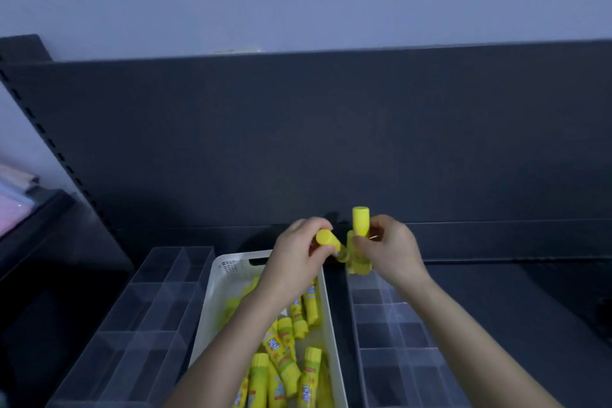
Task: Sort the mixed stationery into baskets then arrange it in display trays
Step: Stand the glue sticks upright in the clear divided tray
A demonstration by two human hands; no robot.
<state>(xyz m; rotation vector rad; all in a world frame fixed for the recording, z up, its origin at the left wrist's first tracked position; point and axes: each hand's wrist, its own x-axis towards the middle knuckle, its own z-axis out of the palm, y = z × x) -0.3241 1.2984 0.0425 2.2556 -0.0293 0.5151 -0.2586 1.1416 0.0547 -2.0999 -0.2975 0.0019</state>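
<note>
Head view, one frame. Light is dim, edges soft.

Layout: a white perforated plastic basket (231,270) sits on the dark shelf (513,295) between two trays. It holds the loose yellow glue sticks with printed labels (284,358), lying jumbled. I judge sorting of this item done and tray filling under way.
- Left clear compartmented plastic display tray (149,308): just beside the basket, nothing visible in its cells.
- Right clear compartmented plastic display tray (397,325): just beside the basket on the other side, near cells bare.

Hands: both are raised over the far end of the basket, close together, above the far-left corner of the right tray.
- Left hand (294,262): fingers (314,225) curled round a tilted yellow glue stick (326,239), its round end facing me.
- Right hand (394,252): fingers (381,228) and thumb pinch an upright yellow glue stick (360,221) at mid-body, cap end up.

Why held so, as I read it: the upright stick is already oriented for standing in a cell. The left hand brings the tilted one alongside, either to hand it over or to square the two together.

Uncertain: a yellow cluster (357,264) shows below the right hand. I cannot tell whether it stands in the tray's far cell or hangs in the grip.

Next move, my estimate: lower the sticks vertically into the far cell. The main risk is a stick tipping against the clear divider.
</note>
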